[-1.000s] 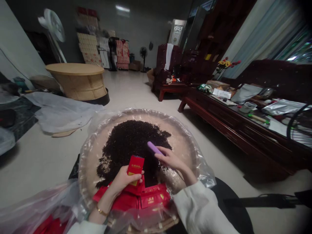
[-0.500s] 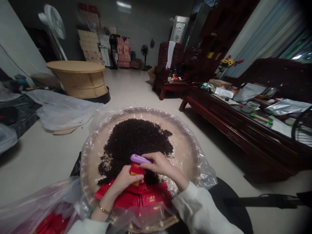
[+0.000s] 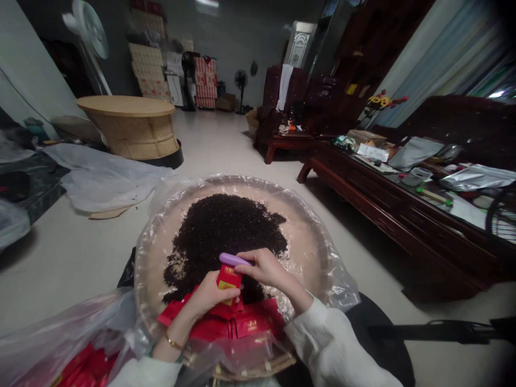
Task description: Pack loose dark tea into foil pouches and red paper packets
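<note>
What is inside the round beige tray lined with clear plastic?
In the tray: a black heap of loose, leafy bits and, nearer, flat red packets. The left hand partly hides these; what lies beneath the heap is covered.

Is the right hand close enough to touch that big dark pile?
Probably yes: the right hand is over the round tray, close to the dark pile, with nothing seen between them. It isn't free, though: it holds the purple tool at the top of the red packet.

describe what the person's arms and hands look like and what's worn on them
Both the left hand and the right hand are ungloved. The right sleeve is off-white, loose and creased; the left sleeve matches. A gold-coloured bracelet circles the left wrist.
</note>
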Available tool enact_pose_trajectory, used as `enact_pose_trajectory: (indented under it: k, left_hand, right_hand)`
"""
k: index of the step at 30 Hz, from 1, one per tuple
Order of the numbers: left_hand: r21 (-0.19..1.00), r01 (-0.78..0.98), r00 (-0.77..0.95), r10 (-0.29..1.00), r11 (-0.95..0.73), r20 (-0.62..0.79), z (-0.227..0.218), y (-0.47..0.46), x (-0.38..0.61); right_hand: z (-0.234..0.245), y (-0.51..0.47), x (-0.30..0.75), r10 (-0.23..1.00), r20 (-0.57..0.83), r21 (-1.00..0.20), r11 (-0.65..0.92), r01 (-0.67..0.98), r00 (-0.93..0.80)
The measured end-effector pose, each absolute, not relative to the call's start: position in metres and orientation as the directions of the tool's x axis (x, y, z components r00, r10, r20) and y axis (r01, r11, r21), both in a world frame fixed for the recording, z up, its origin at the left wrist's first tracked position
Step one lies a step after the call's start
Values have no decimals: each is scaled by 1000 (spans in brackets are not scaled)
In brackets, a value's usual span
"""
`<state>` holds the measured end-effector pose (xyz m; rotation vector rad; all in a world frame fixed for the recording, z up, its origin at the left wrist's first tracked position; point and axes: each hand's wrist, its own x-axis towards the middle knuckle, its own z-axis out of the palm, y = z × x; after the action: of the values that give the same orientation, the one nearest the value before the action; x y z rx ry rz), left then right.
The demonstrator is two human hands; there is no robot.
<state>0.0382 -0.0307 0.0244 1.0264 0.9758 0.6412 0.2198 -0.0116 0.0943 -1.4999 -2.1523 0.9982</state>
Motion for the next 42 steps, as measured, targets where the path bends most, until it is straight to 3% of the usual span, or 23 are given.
enact_pose_trajectory:
  k: [7,16,26,36,42]
  left_hand:
    - [876,-68,430,806,478,-406,29,-32,38]
    - [737,-254,336,771,627,-541,27,-30,40]
    - [708,-282,334,758,648,-561,33,-30,41]
    - [705,-319,309,773,633,-554,19,-28,41]
    - [708,-297,331,764,641,-553,21,-28,40]
  right_hand:
    - [93,-10,220,925,-115,-705,180,686,-361]
    - [89,-5,220,921,-124,-754,154,639,-368]
    - [85,-3,219,920,-107,-781,157,605,-377]
    - [72,4,230,901,-260,-893,-87,442,-347]
    - [73,5,227,900,-236,-874,-32,485,-367]
